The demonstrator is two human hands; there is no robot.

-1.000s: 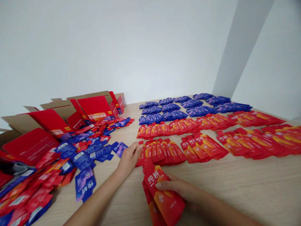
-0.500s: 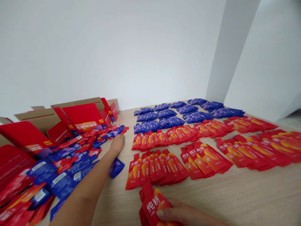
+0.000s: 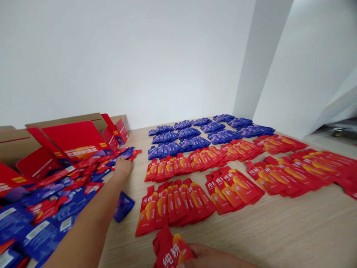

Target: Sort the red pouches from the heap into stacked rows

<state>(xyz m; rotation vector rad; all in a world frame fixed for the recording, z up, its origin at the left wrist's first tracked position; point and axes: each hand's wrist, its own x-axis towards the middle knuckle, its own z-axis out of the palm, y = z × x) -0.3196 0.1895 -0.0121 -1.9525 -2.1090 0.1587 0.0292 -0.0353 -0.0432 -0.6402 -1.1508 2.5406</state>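
My left hand (image 3: 123, 166) reaches to the far edge of a mixed heap of red and blue pouches (image 3: 75, 201). Its fingertips are against the pouches there, and I cannot make out whether they grip one. At the bottom of the view my right hand (image 3: 209, 257) is closed round a small stack of red pouches with orange fruit prints (image 3: 174, 251). Part of that stack is cut off by the frame. Just beyond it lies a fanned group of red pouches (image 3: 175, 204). A single blue pouch (image 3: 123, 207) lies beside my left forearm.
Open red cartons (image 3: 75, 139) with brown insides stand behind the heap on the left. Fanned groups of blue pouches (image 3: 192, 143) lie in rows towards the wall, with more red groups (image 3: 237, 190) in front of them on the wooden table (image 3: 251, 238).
My left hand has moved from the near red group to the far edge of the heap. My right hand, still holding the red pouches, sits lower in view. The view has turned.
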